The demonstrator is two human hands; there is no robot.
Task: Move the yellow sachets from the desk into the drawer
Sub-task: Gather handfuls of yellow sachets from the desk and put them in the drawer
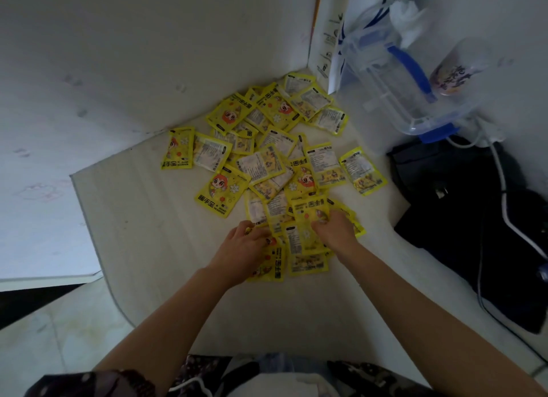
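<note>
left hand (241,249) curled on near yellow sachets (267,159) | right hand (335,229) gripped sachets | pile spread on tabletop (148,233)

— Anything readable here?

— Mostly on the yellow sachets (268,165). One lying face up (223,189) has "HAND WARMER" in small black capitals, next to three large black Chinese characters.

— Do the others carry the same?

— The same characters show on the sachet at the far left of the heap (177,148) and on one by the left hand (274,263). The ones turned over show blocks of small print, too fine to read.

— Anything else?

— The white bag (350,34) and the cup (456,70) bear markings, all illegible.
</note>
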